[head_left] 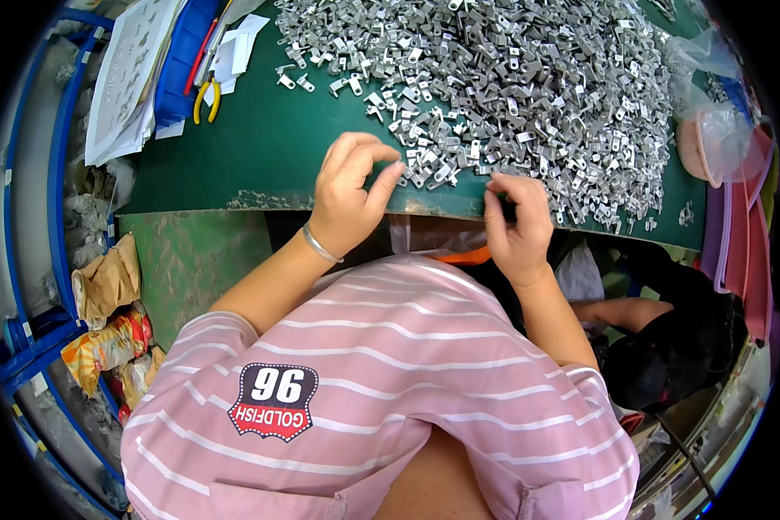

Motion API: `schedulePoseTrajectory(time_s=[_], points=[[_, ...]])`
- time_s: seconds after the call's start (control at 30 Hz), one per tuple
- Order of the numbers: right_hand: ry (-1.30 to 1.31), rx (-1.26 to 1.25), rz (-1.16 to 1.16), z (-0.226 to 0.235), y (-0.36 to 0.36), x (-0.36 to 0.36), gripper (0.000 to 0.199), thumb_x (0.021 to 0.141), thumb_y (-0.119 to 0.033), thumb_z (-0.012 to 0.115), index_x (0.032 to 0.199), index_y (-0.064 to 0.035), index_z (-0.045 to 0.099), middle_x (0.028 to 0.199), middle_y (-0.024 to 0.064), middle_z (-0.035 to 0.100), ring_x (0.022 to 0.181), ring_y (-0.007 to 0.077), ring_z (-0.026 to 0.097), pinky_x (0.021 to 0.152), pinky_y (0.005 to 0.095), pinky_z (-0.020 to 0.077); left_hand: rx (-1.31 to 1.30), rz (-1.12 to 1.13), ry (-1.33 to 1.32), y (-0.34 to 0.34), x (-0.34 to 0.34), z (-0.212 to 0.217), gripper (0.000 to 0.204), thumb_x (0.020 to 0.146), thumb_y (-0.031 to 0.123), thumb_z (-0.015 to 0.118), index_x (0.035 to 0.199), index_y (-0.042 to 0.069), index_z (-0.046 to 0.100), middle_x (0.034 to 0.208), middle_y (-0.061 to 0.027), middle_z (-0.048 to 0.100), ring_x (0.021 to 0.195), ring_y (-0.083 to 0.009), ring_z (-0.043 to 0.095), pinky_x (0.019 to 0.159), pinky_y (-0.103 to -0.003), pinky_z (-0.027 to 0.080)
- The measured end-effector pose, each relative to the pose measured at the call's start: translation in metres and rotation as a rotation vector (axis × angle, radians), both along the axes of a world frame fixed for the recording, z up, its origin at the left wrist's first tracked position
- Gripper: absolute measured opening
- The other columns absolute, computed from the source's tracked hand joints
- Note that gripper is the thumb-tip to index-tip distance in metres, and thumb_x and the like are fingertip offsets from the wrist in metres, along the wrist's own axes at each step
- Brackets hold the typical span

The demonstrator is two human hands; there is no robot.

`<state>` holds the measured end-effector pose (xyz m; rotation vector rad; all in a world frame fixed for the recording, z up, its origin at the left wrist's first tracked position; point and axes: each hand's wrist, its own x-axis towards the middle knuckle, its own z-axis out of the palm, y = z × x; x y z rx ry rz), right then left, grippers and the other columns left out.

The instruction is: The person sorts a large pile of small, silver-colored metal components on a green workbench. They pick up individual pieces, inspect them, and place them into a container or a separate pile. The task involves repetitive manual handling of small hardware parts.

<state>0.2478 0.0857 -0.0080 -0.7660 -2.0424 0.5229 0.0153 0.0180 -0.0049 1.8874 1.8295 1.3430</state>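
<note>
Parts (511,95), small, silver and too many for us to count, are lying in one broad heap (537,69) on one green table (234,165), covering its middle and right and reaching its near edge. We are seeing a few stray ones lying apart at the heap's left and one little cluster at its right. Over the near edge we are holding two hands. Our left hand (345,186) is showing curled fingers, thumb and forefinger tips close together just beside the heap's near left corner; we cannot tell whether they are pinching a part. Our right hand (522,225) is showing bent fingers beside the heap's near edge, thumb close to forefinger; we cannot tell whether anything is between them. We are wearing one bracelet (322,246) on the left wrist. At the far left we are seeing one blue bin (172,97), one red rod (201,56), one pair of pliers (217,97) with two yellow handles, and one stack of papers (126,82). One pink tub (693,149) is sitting at the right, one clear bag (709,54) lying just beyond it.
</note>
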Motion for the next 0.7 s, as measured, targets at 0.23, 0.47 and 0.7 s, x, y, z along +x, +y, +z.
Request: schedulePoseTrajectory(time_s=[0.23, 0.47, 0.7], points=[[-0.167, 0.026, 0.037, -0.007, -0.001, -0.034, 0.025, 0.079, -0.003, 0.078, 0.102, -0.0024, 0.067, 0.095, 0.0128, 0.068, 0.088, 0.0324, 0.063, 0.077, 0.0399, 0.0499, -0.170, -0.045, 0.014, -0.008, 0.002, 0.008, 0.027, 0.078, -0.002, 0.079, 0.103, 0.001, 0.068, 0.090, -0.0079, 0.064, 0.072, -0.0178, 0.061, 0.064, -0.030, 0.050], [0.017, -0.470, 0.178, 0.013, -0.010, -0.004, 0.019, 0.081, 0.005, 0.071, 0.099, -0.0012, 0.072, 0.095, 0.0140, 0.067, 0.083, 0.0318, 0.066, 0.075, 0.0378, 0.0531, -0.255, -0.087, -0.291, -0.015, 0.001, 0.011, 0.017, 0.083, -0.007, 0.073, 0.098, -0.002, 0.068, 0.103, -0.0089, 0.065, 0.085, -0.0147, 0.067, 0.072, -0.026, 0.055], [-0.108, -0.251, 0.221, 0.015, -0.007, 0.000, 0.017, 0.081, 0.003, 0.071, 0.097, -0.0016, 0.070, 0.096, 0.0142, 0.066, 0.085, 0.0325, 0.065, 0.074, 0.0388, 0.0530, -0.079, -0.284, -0.176, -0.015, 0.015, 0.005, 0.017, 0.075, -0.007, 0.076, 0.086, 0.003, 0.066, 0.099, -0.0094, 0.069, 0.089, -0.0242, 0.068, 0.076, -0.034, 0.055]])
